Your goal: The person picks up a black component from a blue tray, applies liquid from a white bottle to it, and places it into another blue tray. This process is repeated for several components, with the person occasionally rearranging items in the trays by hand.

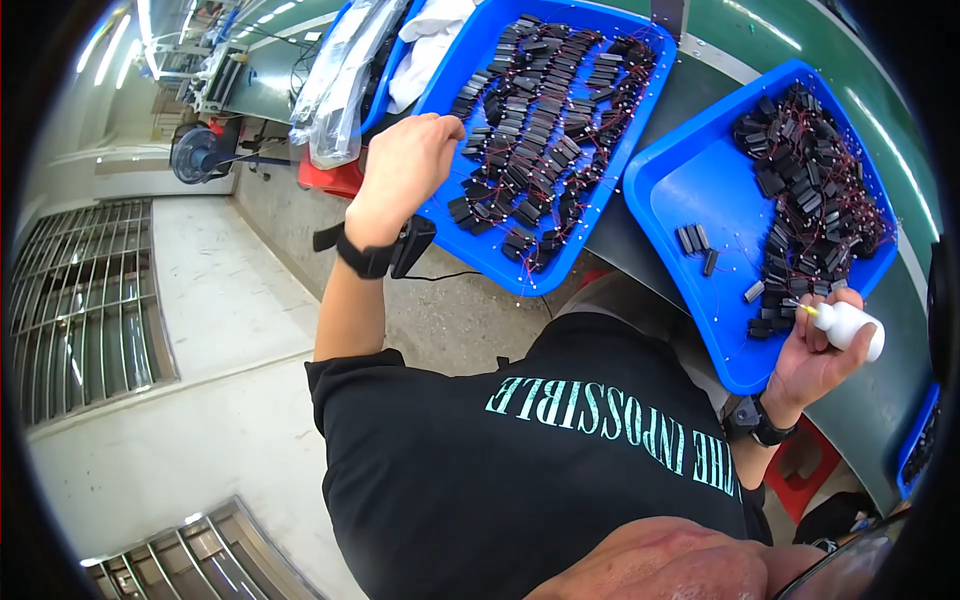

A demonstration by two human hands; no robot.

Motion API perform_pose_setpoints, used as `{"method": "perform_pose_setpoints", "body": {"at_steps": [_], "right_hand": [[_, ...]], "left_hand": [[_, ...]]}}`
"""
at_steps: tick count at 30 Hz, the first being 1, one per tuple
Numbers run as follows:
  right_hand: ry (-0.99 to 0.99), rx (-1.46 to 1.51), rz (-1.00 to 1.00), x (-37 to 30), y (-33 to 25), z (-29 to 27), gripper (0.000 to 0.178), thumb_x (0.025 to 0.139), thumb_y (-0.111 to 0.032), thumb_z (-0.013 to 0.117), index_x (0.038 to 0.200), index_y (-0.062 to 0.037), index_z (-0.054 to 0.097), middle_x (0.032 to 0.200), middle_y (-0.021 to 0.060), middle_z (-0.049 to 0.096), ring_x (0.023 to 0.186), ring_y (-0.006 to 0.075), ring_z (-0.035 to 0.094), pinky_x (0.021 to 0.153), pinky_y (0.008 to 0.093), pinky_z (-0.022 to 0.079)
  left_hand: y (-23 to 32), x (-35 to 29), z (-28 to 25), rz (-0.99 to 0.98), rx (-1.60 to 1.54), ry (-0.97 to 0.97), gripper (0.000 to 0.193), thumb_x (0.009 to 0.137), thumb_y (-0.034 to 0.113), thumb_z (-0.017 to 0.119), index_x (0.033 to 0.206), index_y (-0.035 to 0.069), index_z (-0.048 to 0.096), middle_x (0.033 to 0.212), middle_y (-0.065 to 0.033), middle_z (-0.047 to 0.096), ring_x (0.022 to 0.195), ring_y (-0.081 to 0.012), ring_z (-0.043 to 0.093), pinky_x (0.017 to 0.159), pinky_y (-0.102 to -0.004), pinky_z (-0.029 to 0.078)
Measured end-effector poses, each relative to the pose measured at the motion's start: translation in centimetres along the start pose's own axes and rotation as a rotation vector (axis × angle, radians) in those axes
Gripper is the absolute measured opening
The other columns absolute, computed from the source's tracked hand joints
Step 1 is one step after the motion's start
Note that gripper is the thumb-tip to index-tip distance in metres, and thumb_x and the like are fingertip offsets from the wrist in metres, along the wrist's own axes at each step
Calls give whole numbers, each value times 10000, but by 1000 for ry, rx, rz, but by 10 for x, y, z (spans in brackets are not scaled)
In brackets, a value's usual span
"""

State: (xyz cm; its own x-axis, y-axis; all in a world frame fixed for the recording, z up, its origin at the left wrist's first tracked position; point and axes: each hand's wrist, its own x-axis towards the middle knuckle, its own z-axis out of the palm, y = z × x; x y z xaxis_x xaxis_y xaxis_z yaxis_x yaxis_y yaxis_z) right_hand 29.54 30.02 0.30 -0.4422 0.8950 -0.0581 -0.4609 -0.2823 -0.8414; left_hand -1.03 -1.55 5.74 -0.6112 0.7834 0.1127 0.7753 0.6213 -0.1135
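My right hand point(812, 368) grips a small white squeeze bottle point(848, 330) with a thin yellow tip. The tip points left, over the lower right edge of a blue tray point(695, 195). Black rectangular components point(815, 205) with thin red wires are heaped along that tray's right side; several lie apart on its floor. My left hand point(408, 165) is at the left rim of a second blue tray point(452, 238), its fingers curled together. Whatever they pinch, if anything, is hidden. Rows of similar black components point(535, 120) fill this tray.
Both trays rest on a green worktable point(640, 250). Clear plastic bags point(345, 80) and white cloth point(430, 50) lie at the far left in another blue container. A fan point(195, 152) stands beyond on the left. Red stools point(805, 470) are partly visible below the table.
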Motion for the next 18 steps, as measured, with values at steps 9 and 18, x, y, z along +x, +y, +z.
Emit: {"method": "perform_pose_setpoints", "body": {"at_steps": [9, 18], "right_hand": [[61, -72, -6, 2, -2, 5, 521, 936, -466, 521, 1004, 47, 581, 569, -6, 405, 495, 61, 382, 607, 228, 458], [33, -74, 3, 6, 1, -5, 524, 927, -466, 535, 997, 50, 593, 532, -24, 348, 487, 67, 325, 627, 228, 446]], "left_hand": [[-17, 16, 29, 69, -196, -40, 104, 837, 127, 598, 918, 91, 652, 855, -71, 643, 849, -271, 632, 722, -370, 510], [-24, 17, 35, 139, -146, -79, 132, 832, 156, 632, 942, 89, 662, 912, -73, 660, 878, -260, 634, 764, -356, 511]]}}
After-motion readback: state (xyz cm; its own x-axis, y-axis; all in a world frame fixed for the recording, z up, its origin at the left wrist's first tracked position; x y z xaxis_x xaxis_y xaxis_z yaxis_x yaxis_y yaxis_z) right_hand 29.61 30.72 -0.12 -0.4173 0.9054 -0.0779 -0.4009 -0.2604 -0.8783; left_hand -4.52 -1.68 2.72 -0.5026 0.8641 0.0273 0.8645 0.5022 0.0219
